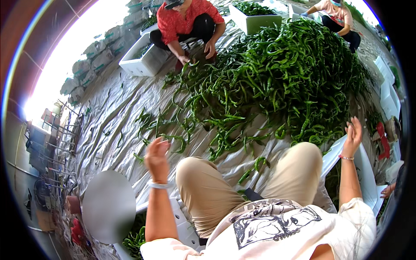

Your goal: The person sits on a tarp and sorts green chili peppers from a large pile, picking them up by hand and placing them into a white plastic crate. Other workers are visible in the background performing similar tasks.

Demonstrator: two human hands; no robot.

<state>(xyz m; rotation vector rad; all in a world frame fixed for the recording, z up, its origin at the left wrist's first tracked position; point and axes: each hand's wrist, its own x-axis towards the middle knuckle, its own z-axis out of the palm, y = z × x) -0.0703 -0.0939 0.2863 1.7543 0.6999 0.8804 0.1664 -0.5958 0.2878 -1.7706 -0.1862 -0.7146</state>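
A large heap of long green chili peppers [292,71] rises on a crinkled plastic ground sheet [107,120] in front of my knees. My left hand [158,156] is raised beside my left knee, over the sheet, with fingers bent and nothing visible in it. My right hand [353,133] is raised too, palm up, at the heap's near right edge, fingers extended and holding nothing. A white foam box [362,169] stands under my right forearm. Another white foam box [185,217], with peppers [135,239] beside it, lies by my left elbow. Loose peppers [256,167] lie between my knees.
A person in red [191,22] squats across the heap, touching peppers, beside a white foam box [143,61]. Another person [338,16] squats at the far right. Stacked bags [94,61] stand far left. Part of another person's hand [387,191] shows at the right edge.
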